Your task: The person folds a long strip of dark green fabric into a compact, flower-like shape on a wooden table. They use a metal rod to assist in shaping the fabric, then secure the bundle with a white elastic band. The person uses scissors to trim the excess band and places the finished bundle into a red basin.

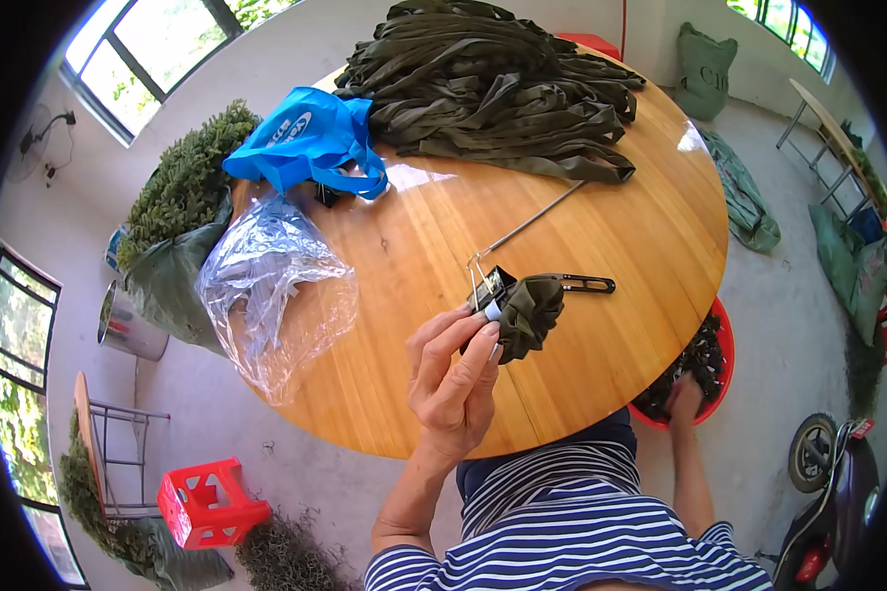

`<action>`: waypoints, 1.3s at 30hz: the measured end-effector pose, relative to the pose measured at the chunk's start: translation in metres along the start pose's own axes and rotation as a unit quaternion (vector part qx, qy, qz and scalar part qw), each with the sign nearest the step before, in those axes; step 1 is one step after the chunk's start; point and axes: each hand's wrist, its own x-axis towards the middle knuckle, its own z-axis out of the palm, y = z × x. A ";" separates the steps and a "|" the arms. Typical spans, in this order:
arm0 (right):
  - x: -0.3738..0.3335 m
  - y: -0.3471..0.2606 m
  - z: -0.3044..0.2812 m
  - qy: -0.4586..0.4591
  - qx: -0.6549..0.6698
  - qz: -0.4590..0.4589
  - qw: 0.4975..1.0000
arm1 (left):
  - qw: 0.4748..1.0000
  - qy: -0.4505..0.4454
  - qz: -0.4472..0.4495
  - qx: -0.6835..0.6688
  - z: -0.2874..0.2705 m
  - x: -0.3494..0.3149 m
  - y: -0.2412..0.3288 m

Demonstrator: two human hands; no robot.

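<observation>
- Left hand (453,376): 1, pinching the black fitting (499,286) between thumb and fingers.
- Dark green fabric bundle (532,317): 1, gathered against the fitting, over the near half of the round wooden table (384,394). Probably light, soft and easily crumpled; folds could loosen if pulled.
- Black fitting: 1, apparently stiff, with a smooth, possibly slippery face. Best hold: its edge, together with the gathered fabric, leaving the loose folds free.
- Right hand (684,396): 1, down among dark pieces (704,347) in the red basin (728,366); fingers hidden, so whether it grasps anything cannot be told.
- Dark pieces: many, too jumbled to count. Basin: 1.
- Black slotted bar (588,284): 1, beside the bundle.
- Thin metal rod (536,219): 1, bent at the near end.
- Dark green straps (493,103): 1 heap, uncountable, likely limp.
- Blue bag (301,138): 1.
- Clear plastic bag (276,295): 1, at the table's left edge.
</observation>
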 end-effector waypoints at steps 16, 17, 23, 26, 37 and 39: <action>0.045 0.160 0.024 -0.145 -0.233 0.099 0.956 | 0.993 -0.074 0.071 0.063 0.005 -0.027 0.007; 0.045 0.155 0.035 -0.153 -0.239 0.101 0.953 | 0.992 -0.088 0.066 0.065 0.005 -0.027 0.009; 0.032 0.128 0.058 -0.172 -0.221 0.132 0.951 | 0.986 -0.135 0.086 0.043 0.018 -0.026 0.016; 0.021 0.112 0.058 -0.202 -0.208 0.151 0.945 | 0.982 -0.156 0.102 0.025 0.019 -0.032 0.010; -0.054 -0.081 0.001 -0.563 -0.414 0.085 0.710 | 0.967 -0.192 0.165 -0.033 0.024 -0.009 0.019; -0.077 -0.147 0.001 -0.657 -0.214 0.034 0.722 | 0.966 -0.194 0.169 -0.028 0.025 -0.005 0.023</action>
